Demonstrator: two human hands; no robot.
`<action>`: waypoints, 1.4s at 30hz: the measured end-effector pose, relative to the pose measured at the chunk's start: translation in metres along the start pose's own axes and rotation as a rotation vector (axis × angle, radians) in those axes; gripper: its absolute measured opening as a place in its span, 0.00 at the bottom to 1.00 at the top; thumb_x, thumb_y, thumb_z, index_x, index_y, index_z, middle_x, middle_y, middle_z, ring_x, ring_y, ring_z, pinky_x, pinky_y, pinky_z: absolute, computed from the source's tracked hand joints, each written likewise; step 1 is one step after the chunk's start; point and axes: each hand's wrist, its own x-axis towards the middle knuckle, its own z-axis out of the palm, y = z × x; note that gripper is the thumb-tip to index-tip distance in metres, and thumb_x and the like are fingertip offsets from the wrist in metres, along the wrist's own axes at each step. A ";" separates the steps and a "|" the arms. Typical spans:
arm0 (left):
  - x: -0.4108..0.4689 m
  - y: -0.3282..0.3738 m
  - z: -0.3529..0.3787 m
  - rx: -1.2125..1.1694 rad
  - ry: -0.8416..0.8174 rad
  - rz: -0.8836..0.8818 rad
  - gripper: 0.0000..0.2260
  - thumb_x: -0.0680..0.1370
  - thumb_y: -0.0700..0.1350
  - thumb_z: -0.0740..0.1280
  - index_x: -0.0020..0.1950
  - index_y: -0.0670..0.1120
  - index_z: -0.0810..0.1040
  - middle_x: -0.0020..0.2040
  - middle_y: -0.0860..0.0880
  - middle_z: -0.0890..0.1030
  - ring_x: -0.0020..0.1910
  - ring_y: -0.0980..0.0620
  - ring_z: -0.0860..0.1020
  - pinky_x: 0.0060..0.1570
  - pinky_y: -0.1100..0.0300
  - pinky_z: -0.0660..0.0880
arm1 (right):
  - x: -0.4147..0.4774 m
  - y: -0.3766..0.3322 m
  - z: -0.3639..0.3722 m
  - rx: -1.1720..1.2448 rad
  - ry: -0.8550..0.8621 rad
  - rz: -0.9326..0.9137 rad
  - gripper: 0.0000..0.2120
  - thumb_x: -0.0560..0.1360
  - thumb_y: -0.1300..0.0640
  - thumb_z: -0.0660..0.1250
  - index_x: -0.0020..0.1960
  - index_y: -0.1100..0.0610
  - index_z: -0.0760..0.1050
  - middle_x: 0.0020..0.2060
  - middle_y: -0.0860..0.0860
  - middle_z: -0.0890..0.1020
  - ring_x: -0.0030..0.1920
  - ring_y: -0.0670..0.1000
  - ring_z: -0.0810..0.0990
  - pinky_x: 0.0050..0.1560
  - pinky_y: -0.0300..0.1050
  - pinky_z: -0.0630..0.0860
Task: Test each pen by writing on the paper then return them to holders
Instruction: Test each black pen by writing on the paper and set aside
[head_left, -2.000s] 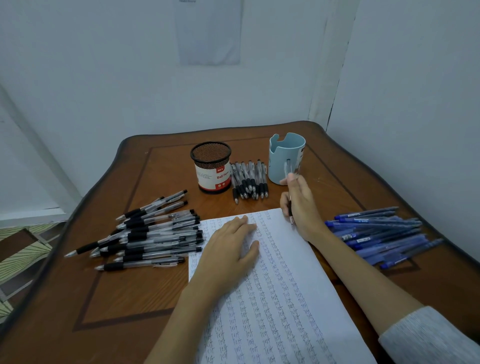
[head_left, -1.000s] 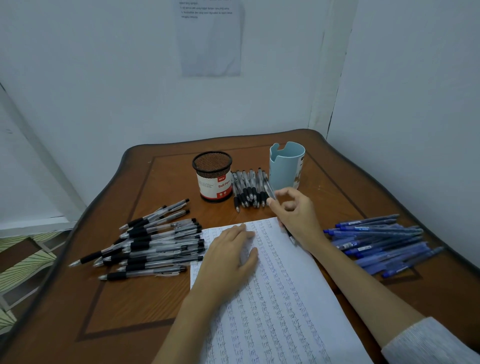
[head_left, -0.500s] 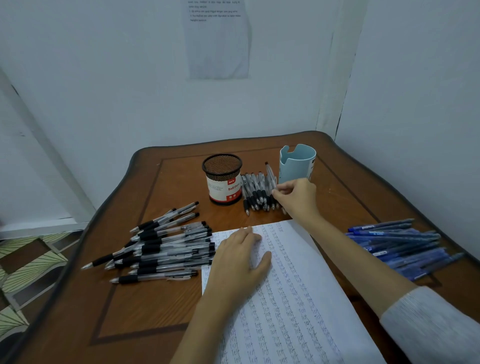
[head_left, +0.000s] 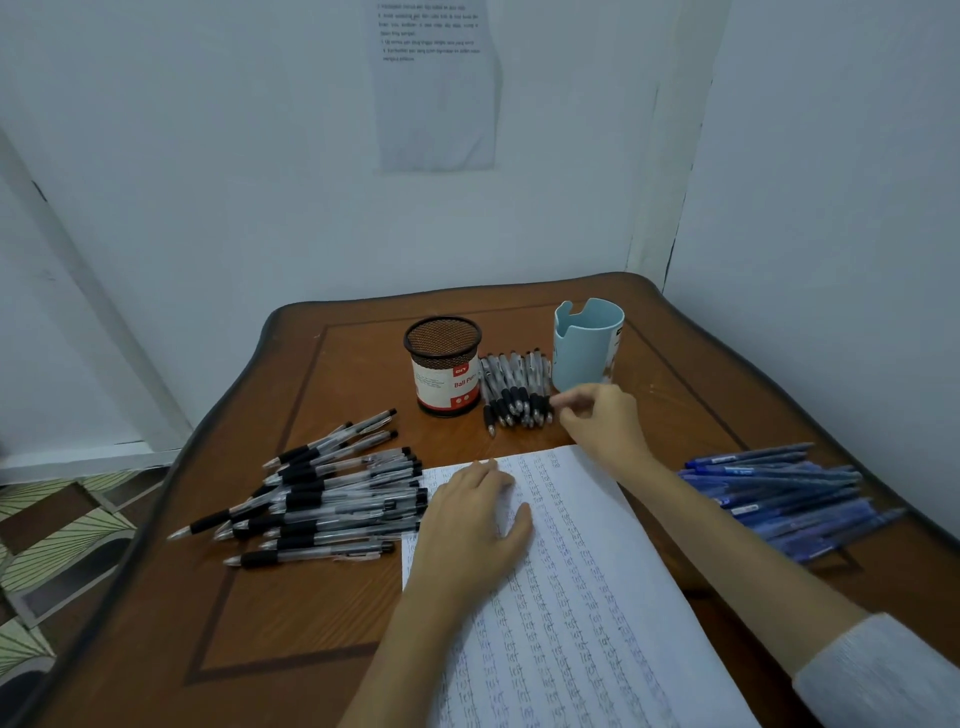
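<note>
We press our left hand (head_left: 470, 525) flat on the paper (head_left: 582, 597), fingers spread, near its top left corner; the paper lies on the table (head_left: 311, 597) and is covered in rows of pen marks. Our right hand (head_left: 597, 421) reaches past the paper's top edge, fingertips curled by the right end of the row of black pens (head_left: 514, 389); whether it pinches one, we cannot tell, since it is blurred. That row lies between the mesh holder (head_left: 444, 366) and the blue holder (head_left: 587, 345), both upright; a pile of clear pens (head_left: 322, 493) lies left of the paper; blue pens (head_left: 784, 493) lie right of our right forearm.
</note>
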 end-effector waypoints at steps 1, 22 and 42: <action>0.000 0.000 0.000 -0.005 0.011 -0.001 0.16 0.79 0.52 0.61 0.65 0.48 0.75 0.67 0.54 0.73 0.67 0.57 0.68 0.64 0.68 0.58 | -0.007 0.002 -0.003 -0.006 -0.014 -0.001 0.09 0.76 0.67 0.66 0.52 0.60 0.82 0.51 0.53 0.83 0.42 0.42 0.75 0.42 0.24 0.69; -0.071 -0.020 -0.049 0.160 0.160 -0.059 0.12 0.76 0.41 0.68 0.59 0.42 0.79 0.60 0.47 0.80 0.59 0.49 0.78 0.58 0.60 0.67 | -0.090 -0.041 0.026 -0.072 -0.302 -0.106 0.08 0.77 0.61 0.64 0.53 0.55 0.80 0.49 0.49 0.78 0.48 0.46 0.77 0.46 0.38 0.73; -0.088 -0.039 -0.063 0.025 0.328 -0.168 0.14 0.76 0.40 0.67 0.62 0.43 0.77 0.64 0.47 0.77 0.65 0.50 0.73 0.65 0.56 0.68 | -0.094 -0.073 0.048 0.280 -0.328 -0.153 0.07 0.74 0.53 0.71 0.51 0.53 0.83 0.44 0.43 0.83 0.42 0.43 0.77 0.41 0.32 0.71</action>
